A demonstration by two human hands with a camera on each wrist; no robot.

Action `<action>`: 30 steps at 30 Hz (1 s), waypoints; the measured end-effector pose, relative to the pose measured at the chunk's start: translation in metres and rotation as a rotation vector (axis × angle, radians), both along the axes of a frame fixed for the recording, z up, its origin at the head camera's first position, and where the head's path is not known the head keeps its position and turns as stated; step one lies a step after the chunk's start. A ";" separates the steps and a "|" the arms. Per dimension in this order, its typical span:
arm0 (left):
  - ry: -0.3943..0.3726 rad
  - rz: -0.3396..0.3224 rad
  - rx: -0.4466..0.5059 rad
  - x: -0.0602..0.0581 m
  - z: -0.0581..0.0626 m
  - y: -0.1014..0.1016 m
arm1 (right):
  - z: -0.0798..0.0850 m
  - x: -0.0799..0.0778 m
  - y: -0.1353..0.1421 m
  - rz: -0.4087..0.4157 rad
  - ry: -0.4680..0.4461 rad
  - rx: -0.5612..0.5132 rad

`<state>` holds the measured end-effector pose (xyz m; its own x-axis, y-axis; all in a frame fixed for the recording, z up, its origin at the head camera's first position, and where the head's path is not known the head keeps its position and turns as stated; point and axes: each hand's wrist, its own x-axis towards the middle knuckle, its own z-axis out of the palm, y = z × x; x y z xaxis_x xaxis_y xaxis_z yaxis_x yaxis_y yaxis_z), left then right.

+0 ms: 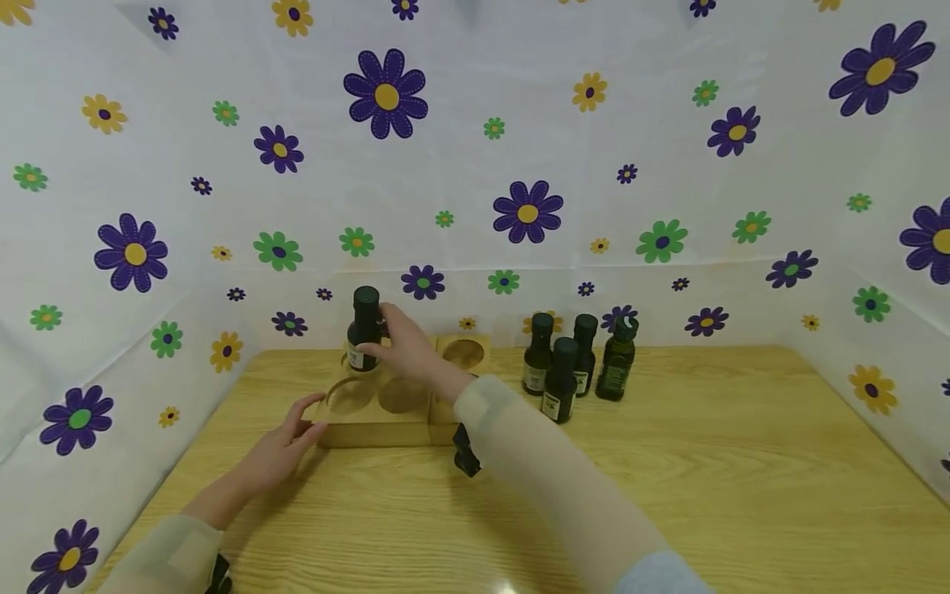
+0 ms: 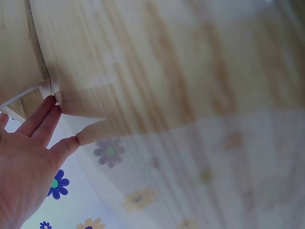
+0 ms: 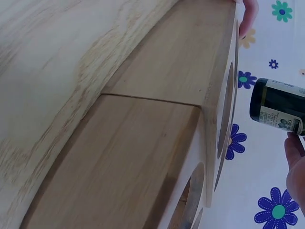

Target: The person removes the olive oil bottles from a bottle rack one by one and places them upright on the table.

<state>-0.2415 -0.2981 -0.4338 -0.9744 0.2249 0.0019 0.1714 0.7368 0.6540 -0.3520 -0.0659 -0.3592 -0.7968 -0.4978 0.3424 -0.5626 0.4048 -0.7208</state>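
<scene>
My right hand [image 1: 410, 345] grips a small dark bottle [image 1: 364, 326] with a black cap and a pale label. The bottle is upright over the back-left part of a wooden holder [image 1: 374, 435] with round holes. In the right wrist view the base of the bottle [image 3: 276, 106] shows above the level of the holder's top. My left hand [image 1: 269, 455] touches the holder's front-left corner, its fingers fairly straight, as the left wrist view also shows. The front-left holes appear vacant; the arm hides part of the right side.
To the right of the holder several similar dark bottles [image 1: 558, 384] stand in a cluster, with a greener bottle [image 1: 618, 363] at its right. A white flowered cloth [image 1: 460, 165] hangs behind the wooden table [image 1: 712, 478] and at its sides.
</scene>
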 end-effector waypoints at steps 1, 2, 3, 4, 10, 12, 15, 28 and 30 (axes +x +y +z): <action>0.002 -0.001 0.003 0.000 0.001 0.000 | 0.001 0.001 0.001 0.005 -0.003 -0.003; 0.005 -0.001 0.004 0.001 0.001 -0.001 | 0.001 0.002 0.002 0.010 -0.002 -0.006; 0.006 -0.003 0.006 0.001 0.002 -0.001 | 0.001 0.003 0.003 0.015 0.003 -0.007; 0.008 -0.005 0.011 0.001 0.003 -0.001 | 0.002 0.004 0.005 0.020 0.006 -0.012; 0.025 -0.009 0.014 0.000 0.002 0.001 | 0.004 0.011 0.027 0.038 -0.017 -0.037; 0.026 -0.014 0.018 0.001 0.001 0.001 | 0.005 0.014 0.036 0.031 -0.026 -0.031; 0.023 -0.016 0.025 0.002 0.002 0.002 | 0.006 0.017 0.049 0.023 -0.013 -0.019; 0.029 -0.019 0.010 0.000 0.000 0.000 | 0.019 0.041 0.106 0.011 0.059 -0.003; 0.029 -0.016 0.006 0.001 0.000 0.000 | 0.020 0.048 0.115 0.019 0.047 0.004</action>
